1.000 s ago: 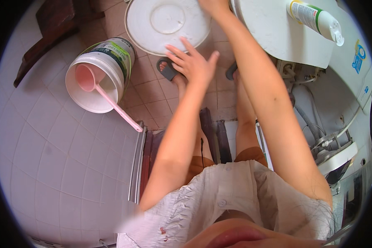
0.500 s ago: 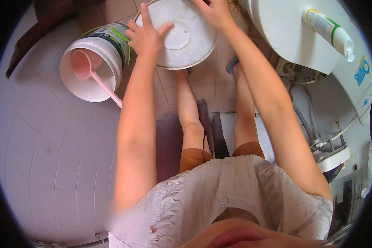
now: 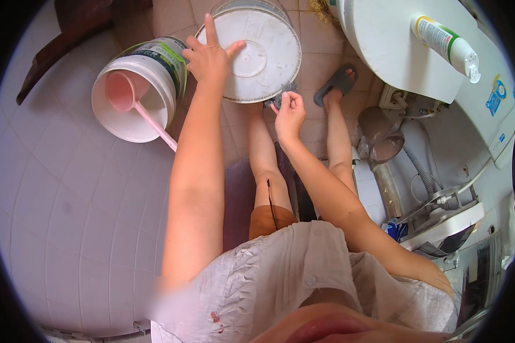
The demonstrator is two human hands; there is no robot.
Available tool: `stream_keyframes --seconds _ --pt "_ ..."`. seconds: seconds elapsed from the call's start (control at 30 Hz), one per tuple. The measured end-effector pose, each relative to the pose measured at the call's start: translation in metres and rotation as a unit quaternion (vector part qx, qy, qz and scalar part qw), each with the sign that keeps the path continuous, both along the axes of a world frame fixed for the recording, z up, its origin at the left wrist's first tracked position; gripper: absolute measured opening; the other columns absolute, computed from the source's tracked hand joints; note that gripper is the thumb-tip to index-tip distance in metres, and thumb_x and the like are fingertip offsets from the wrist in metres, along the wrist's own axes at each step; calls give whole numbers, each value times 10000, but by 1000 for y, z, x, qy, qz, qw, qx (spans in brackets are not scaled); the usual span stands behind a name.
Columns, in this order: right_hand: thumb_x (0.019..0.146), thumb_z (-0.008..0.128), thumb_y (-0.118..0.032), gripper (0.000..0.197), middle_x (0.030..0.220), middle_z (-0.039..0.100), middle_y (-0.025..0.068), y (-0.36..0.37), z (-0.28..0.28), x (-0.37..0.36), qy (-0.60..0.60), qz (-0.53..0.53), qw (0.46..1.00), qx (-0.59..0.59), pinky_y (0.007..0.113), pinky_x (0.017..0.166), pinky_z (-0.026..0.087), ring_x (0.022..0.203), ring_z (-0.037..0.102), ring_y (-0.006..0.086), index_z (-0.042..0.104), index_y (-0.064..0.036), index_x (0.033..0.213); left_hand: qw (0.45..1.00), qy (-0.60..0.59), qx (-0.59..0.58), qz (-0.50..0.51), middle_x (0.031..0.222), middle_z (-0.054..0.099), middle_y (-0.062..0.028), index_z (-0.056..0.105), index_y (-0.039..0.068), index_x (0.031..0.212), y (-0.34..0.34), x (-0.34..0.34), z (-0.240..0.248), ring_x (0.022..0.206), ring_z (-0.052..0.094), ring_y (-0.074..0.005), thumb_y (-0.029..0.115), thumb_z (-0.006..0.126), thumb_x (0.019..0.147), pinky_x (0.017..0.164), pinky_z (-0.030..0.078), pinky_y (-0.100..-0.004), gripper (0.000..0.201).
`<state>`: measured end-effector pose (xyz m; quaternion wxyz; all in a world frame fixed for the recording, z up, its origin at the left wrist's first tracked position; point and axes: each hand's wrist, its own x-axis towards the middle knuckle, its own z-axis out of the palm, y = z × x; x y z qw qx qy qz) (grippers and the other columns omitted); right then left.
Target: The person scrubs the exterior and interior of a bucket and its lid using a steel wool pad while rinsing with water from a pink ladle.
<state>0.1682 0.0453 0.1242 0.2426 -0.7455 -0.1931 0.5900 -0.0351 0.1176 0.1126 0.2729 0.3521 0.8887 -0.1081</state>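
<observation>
The round white lid (image 3: 257, 54) is tilted up near the top of the view, over the tiled floor (image 3: 68, 217), just right of the white bucket (image 3: 137, 91) that holds a pink ladle (image 3: 133, 106). The left hand (image 3: 210, 57) lies on the lid's left part, fingers spread flat, index pointing up, thumb out to the right; this grip steadies rather than clamps. The right hand (image 3: 289, 111) pinches a grey scouring pad (image 3: 283, 94) between thumb and fingertips, pressed to the lid's lower rim. To scrub well, I would judge it best to brace the lid firmly with the flat palm, work the pad in short strokes along the rim, and turn the lid bit by bit. Both forearms reach forward from the body, the left nearly straight, the right bent at the elbow, wrist cocked upward. A sandalled foot (image 3: 337, 83) rests beside the lid
</observation>
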Motion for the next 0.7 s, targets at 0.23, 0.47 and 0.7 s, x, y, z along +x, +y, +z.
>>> stream_keyframes --seconds 0.23,0.47,0.7 --pt "941 626 -184 199 831 702 149 111 -14 -7 -186 186 936 232 386 718 517 750 660 238 649 13 957 957 -43 10 287 1383 325 -341 -30 197 1582 1 13 11 1218 418 -507 654 664 818 949 449 -565 1129" --pt "918 648 -175 158 983 679 138 244 11 -77 -135 459 671 566 390 779 514 894 653 280 686 -69 1029 881 -129 155 428 1459 256 -423 -46 -40 1530 -64 74 -19 1327 360 -530 509 637 901 1100 340 -524 1079" --pt "853 662 -162 103 886 629 130 178 -33 -81 -107 599 550 573 431 707 503 843 624 328 697 -94 923 909 -150 171 349 1296 451 -420 73 -55 1462 -37 32 -21 1167 513 -535 498 618 927 1004 427 -524 942"
